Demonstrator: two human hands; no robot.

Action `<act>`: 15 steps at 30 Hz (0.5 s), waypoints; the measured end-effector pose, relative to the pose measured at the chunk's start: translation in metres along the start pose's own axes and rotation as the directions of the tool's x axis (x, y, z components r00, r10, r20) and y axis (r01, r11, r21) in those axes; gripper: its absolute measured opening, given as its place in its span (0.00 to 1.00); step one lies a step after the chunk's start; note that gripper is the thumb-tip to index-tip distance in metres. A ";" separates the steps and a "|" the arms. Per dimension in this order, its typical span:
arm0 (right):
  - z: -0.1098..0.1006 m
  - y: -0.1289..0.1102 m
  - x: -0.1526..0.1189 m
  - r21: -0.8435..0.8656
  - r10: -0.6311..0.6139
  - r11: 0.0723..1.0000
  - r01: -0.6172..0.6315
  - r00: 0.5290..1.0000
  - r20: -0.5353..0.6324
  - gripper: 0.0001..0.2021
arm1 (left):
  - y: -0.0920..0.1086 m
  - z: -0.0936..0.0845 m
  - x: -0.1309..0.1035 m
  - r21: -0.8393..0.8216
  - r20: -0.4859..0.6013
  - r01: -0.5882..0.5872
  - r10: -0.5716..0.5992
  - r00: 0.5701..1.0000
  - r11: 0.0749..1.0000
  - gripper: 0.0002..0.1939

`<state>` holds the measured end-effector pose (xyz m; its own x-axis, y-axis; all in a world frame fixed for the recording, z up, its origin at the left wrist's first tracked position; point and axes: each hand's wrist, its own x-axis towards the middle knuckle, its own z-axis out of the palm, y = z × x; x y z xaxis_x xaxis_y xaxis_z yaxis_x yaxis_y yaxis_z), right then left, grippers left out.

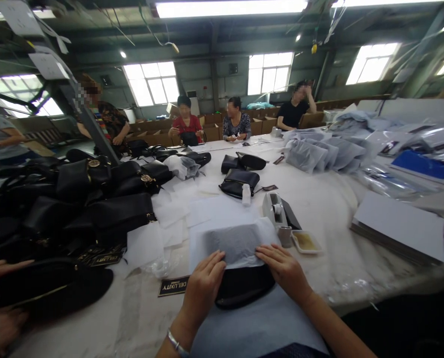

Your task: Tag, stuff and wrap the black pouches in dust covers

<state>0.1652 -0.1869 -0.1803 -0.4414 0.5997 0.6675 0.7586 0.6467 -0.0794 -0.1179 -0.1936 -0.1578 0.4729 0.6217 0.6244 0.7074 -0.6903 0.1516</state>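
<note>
A small black handbag [244,288] lies in front of me, its upper part covered by thin white tissue paper [240,241] through which dark shows. My left hand [206,278] holds the bag's left side, fingertips together on the paper. On the opposite side, my right hand [281,268] grips in the same way, its fingers over the paper's edge. Both thumbs are mostly hidden. Beneath the bag are pale sheets [201,219]. A black tag reading DELUXITY [173,286] lies just left of my left hand.
Black bags [113,219] are heaped at left, beside a co-worker's hands [5,318] on a black item. Ahead are a white bottle [246,195], a tape dispenser [275,210] and a shallow dish [306,242]. Stacked boards [399,223] and wrapped bags [319,151] lie right. Several people sit or stand beyond.
</note>
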 end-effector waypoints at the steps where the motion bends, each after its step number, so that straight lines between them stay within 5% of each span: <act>1: -0.001 0.000 0.000 0.000 -0.003 1.000 0.003 1.000 0.002 0.21 | 0.000 0.000 0.000 0.002 -0.002 -0.005 0.005 1.000 1.000 0.09; 11: 0.000 0.004 -0.002 0.016 -0.011 1.000 0.011 1.000 0.002 0.22 | 0.007 -0.008 0.007 0.009 0.071 0.024 -0.025 0.997 1.000 0.07; 15: 0.002 0.005 -0.005 0.019 0.000 1.000 -0.001 1.000 0.011 0.21 | 0.016 -0.008 0.018 0.063 0.093 0.065 -0.071 0.993 0.996 0.15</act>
<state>0.1702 -0.1862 -0.1856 -0.4461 0.6049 0.6596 0.7497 0.6551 -0.0938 -0.1021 -0.1964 -0.1377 0.4681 0.7009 0.5382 0.7685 -0.6235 0.1435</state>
